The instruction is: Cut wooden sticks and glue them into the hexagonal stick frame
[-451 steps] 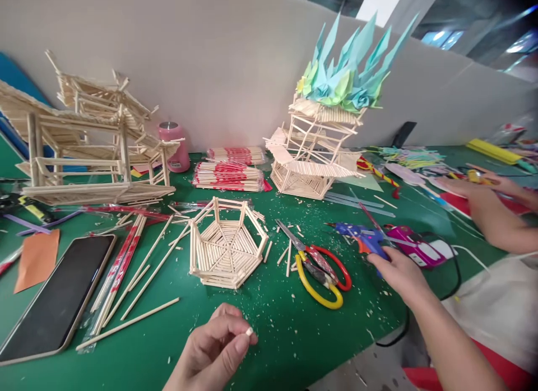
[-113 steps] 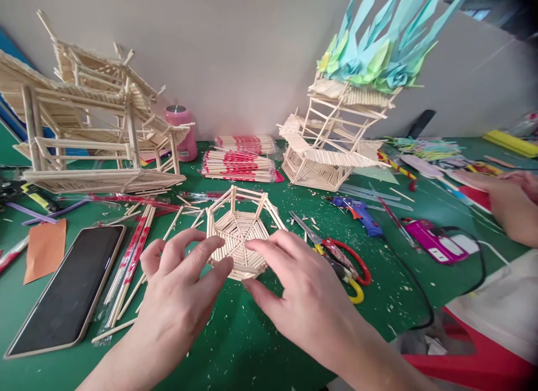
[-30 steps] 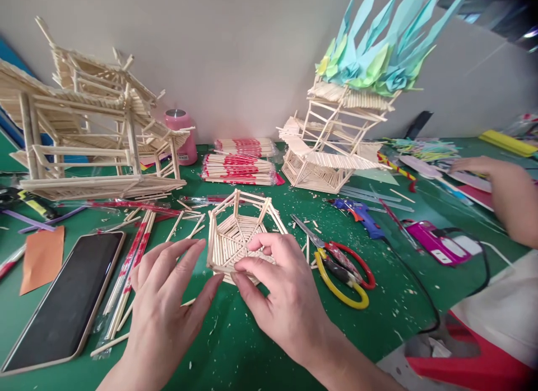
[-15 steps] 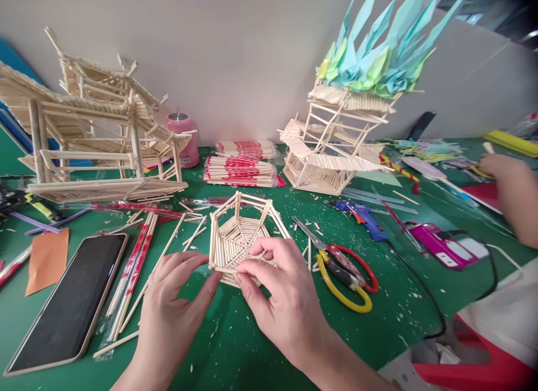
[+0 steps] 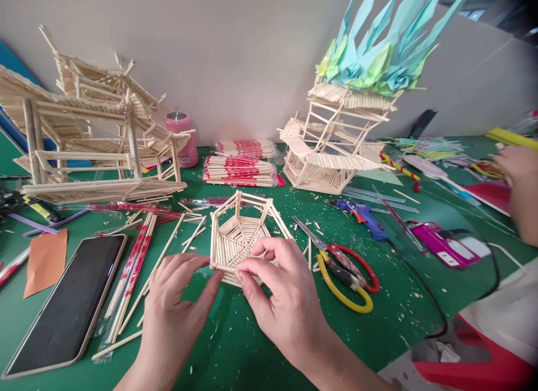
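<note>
A small many-sided frame of wooden sticks (image 5: 239, 234), with a web-like floor of sticks, rests on the green table. Its near left corner is between the thumb and fingers of my left hand (image 5: 179, 301). My right hand (image 5: 286, 301) pinches a thin stick along the near top edge of the frame, its fingers covering part of the right side. Close by on the right lie scissors (image 5: 340, 268) with red and yellow handles, blades pointing at the frame. Loose sticks (image 5: 195, 234) lie just left of it.
A phone (image 5: 63, 307) and wrapped sticks (image 5: 130, 279) lie left. Stick houses stand at the back left (image 5: 88, 127) and back right (image 5: 332, 139), bundled sticks (image 5: 241, 170) between them. A blue glue gun (image 5: 361, 217) lies right. Another person's hand (image 5: 521, 172) is at far right.
My hands and the stick frame hold nearly the same position. At far right the other person's hand has shifted slightly to the right.
</note>
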